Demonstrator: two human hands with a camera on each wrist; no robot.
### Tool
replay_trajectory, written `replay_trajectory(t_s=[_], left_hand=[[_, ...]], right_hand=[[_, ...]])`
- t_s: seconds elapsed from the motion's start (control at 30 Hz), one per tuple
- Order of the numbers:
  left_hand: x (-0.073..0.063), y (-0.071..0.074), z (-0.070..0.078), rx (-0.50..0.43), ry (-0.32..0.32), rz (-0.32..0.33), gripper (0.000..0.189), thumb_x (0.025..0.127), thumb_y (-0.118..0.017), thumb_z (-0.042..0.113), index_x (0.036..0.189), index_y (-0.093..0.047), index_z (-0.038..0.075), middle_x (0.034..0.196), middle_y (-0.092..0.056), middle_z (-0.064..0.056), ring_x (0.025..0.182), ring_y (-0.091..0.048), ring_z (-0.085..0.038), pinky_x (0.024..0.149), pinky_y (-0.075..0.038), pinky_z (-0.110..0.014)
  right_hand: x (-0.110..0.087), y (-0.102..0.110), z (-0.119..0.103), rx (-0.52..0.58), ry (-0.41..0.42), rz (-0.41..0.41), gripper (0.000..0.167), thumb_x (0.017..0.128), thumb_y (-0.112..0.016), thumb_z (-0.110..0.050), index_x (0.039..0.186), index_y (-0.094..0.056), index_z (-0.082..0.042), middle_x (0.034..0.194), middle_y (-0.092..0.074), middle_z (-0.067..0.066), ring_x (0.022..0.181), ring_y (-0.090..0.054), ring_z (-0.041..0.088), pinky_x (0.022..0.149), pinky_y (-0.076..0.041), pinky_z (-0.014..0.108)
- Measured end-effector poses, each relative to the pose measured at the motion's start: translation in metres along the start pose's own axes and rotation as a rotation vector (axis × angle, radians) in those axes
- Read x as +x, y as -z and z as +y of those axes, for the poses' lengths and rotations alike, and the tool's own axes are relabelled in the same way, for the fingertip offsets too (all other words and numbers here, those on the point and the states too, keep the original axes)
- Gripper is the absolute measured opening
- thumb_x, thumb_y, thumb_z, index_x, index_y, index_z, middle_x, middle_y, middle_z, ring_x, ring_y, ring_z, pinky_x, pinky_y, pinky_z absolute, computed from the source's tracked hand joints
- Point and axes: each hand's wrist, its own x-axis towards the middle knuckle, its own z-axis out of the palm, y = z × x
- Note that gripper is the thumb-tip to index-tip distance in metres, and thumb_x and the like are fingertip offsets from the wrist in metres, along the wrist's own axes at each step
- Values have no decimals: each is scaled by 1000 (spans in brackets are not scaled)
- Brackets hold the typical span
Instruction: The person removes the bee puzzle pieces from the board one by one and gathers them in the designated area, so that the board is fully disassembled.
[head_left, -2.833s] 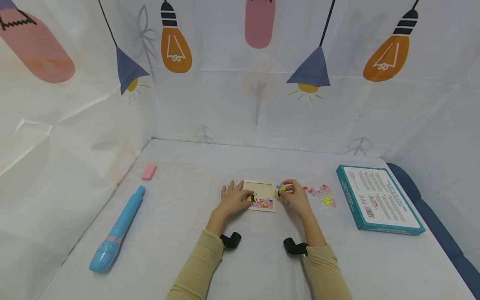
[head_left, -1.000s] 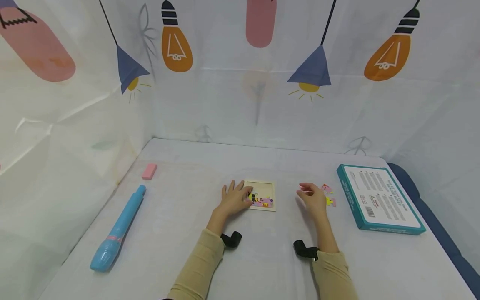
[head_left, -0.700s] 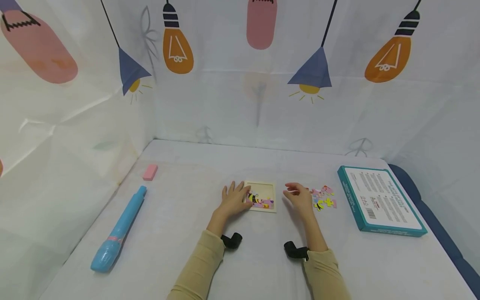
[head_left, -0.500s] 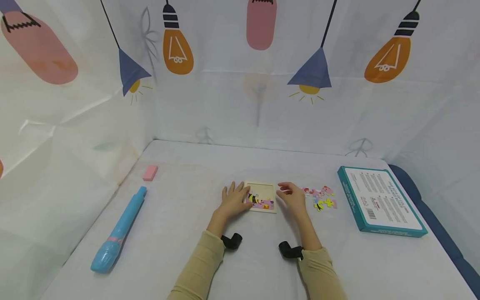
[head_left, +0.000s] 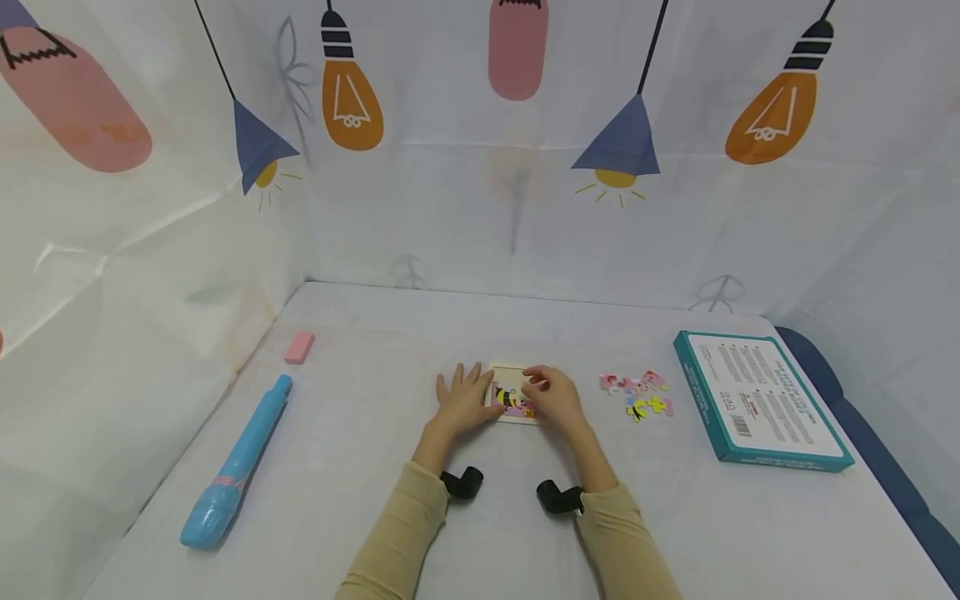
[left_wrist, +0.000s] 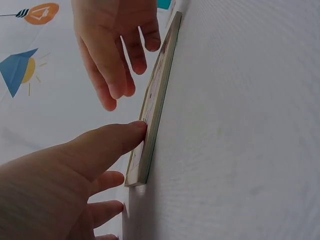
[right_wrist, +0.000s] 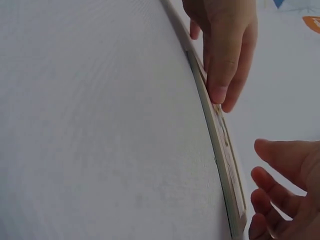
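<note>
In the head view a small light wooden puzzle tray (head_left: 512, 366) lies on the table, with pink, yellow and black jigsaw pieces (head_left: 507, 398) across its near part. My left hand (head_left: 463, 408) rests at the tray's left side, fingers spread. Its thumb (left_wrist: 117, 140) presses on the tray's edge in the left wrist view. Over the right part of the tray hovers my right hand (head_left: 558, 402), fingers loosely bent. Thumb and fingers are apart, and no piece shows between them in the right wrist view. Part of the tray is hidden beneath this hand.
Several loose jigsaw pieces (head_left: 637, 392) lie right of the tray. Farther right is a teal-edged box (head_left: 765, 400). On the left are a blue microphone-shaped object (head_left: 236, 462) and a pink block (head_left: 299, 347). A printed white curtain (head_left: 450, 208) hangs behind the table.
My right hand carried a yellow-and-black piece to the loose ones on the right and let it go, then came back left over the tray. My left hand has stayed by the tray.
</note>
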Motion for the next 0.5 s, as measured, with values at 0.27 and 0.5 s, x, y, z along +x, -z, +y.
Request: replay_trajectory(t_s=[0.27, 0.5], left_hand=[[-2, 2, 1, 28, 20, -2, 72, 83, -61, 47, 141, -38, 12, 150, -26, -13, 139, -11, -39, 103, -1, -65], [-2, 1, 0, 43, 19, 4, 73, 83, -62, 48, 141, -38, 12, 150, -27, -13, 139, -11, -40, 104, -2, -65]], right_hand=[[2, -14, -9, -376, 124, -84, 35, 80, -69, -29, 110, -67, -11, 109, -57, 17, 98, -50, 35, 81, -39, 49], [2, -19, -12, -307, 137, -61, 29, 78, -73, -22, 103, -63, -12, 108, -57, 15, 100, -48, 35, 82, -36, 52]])
